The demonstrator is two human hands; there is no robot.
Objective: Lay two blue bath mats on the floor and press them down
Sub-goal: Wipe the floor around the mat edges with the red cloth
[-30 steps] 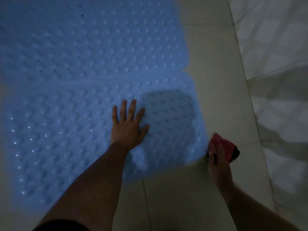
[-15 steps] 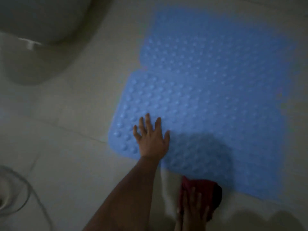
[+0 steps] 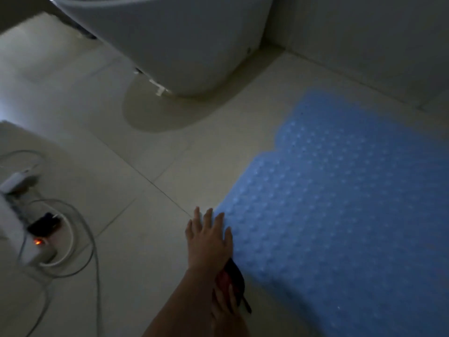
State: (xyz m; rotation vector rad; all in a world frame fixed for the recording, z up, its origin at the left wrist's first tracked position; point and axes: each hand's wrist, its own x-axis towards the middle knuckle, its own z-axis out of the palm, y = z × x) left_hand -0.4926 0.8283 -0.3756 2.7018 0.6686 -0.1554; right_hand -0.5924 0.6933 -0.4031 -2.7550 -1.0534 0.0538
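Two blue bubbled bath mats lie flat on the pale tiled floor, edge to edge: the near mat (image 3: pixel 328 227) and the far mat (image 3: pixel 359 127) beyond it. My left hand (image 3: pixel 209 237) is spread flat, fingers apart, at the near mat's left corner, fingertips partly on the mat's edge and partly on the tile. My right hand (image 3: pixel 226 310) sits just behind it at the bottom, fingers closed on a red and black object (image 3: pixel 230 278) beside the mat's near edge.
A white toilet base (image 3: pixel 175 45) stands at the top centre, a wall (image 3: pixel 364 40) at the top right. At the left, a power strip with a red light (image 3: pixel 37 242), plugs and looping white cables (image 3: pixel 80 239) lie on the floor.
The view has swung left, so the mats now lie to the right. My left hand has slid from the mat's middle to its left corner. My right hand came in close behind it.
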